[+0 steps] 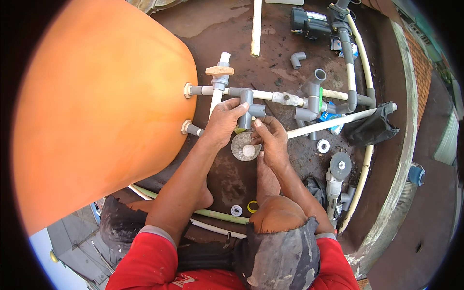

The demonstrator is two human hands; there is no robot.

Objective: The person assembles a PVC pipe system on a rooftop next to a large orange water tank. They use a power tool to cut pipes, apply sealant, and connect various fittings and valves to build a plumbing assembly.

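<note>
My left hand grips a grey PVC tee fitting, its side branch toward the right. My right hand is just right of and below the tee, fingers curled together; anything small between them is too hidden to make out. Under my hands lies a round grey disc with a pale round piece at its middle. Behind the tee runs a white and grey pipe line from the orange tank, with a valve in it. An orange-handled ball valve stands near the tank.
To the right, an angle grinder lies near a white tape roll and a black plastic bag. A loose grey elbow and a black pump sit farther off. A long white pipe slants rightward. A low wall edge bounds the right.
</note>
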